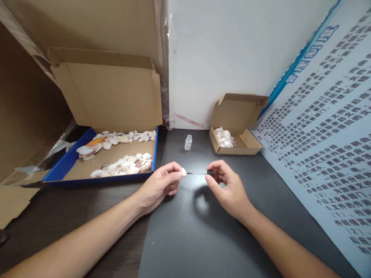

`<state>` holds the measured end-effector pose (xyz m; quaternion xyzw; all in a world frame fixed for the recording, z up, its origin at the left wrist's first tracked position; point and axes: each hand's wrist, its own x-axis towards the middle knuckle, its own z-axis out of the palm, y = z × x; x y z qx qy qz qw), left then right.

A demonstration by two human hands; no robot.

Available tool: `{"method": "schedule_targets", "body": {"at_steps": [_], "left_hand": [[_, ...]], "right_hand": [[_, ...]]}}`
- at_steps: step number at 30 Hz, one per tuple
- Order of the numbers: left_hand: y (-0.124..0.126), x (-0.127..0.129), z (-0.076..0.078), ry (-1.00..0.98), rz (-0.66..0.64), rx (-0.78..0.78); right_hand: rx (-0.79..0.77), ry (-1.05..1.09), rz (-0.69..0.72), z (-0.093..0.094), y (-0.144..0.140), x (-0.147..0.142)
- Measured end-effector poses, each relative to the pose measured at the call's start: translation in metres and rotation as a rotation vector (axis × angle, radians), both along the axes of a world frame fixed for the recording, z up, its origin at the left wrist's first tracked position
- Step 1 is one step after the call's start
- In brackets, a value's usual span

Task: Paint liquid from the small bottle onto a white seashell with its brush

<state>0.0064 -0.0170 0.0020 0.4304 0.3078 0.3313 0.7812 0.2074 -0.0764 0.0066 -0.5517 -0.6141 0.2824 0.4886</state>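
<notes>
Between thumb and forefinger, my left hand (162, 180) pinches a small pale seashell (184, 172). My right hand (226, 185) grips the black cap of a thin applicator brush (209, 173), its stem pointing left. The dark brush tip is at the shell's right edge; whether it touches cannot be made out. Beyond the hands, a small uncapped glass bottle (188, 143) with a white label stands upright on the dark grey mat (179, 231).
At the left lies an open blue-sided cardboard box (116, 152) with rows of seashells. A smaller open cardboard box (251, 142) at the back right holds more shells. A white panel (220, 50) stands behind, and a printed poster (327, 135) slants along the right.
</notes>
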Motion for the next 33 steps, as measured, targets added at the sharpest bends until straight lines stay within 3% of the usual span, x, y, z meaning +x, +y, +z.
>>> {"method": "schedule_targets", "body": {"at_steps": [5,18,22,26,33], "left_hand": [[0.0009,-0.0007,-0.0029,0.011,-0.027,0.026],[0.0011,-0.0012,-0.0015,0.017,-0.065,0.043],[0.0022,-0.0019,-0.0015,0.032,-0.102,0.028],[0.0030,-0.0023,-0.0019,0.046,-0.132,0.020],[0.0022,-0.0023,-0.0043,0.074,-0.169,0.077]], "right_hand": [[0.027,0.074,0.076,-0.0004,-0.0018,-0.0001],[-0.012,0.080,0.031,-0.0004,-0.0018,0.0002],[-0.014,0.131,0.089,-0.0017,-0.0026,0.0002],[-0.011,0.094,0.038,0.0003,-0.0037,0.0001],[-0.061,0.192,0.114,-0.0006,-0.0028,-0.0022]]}}
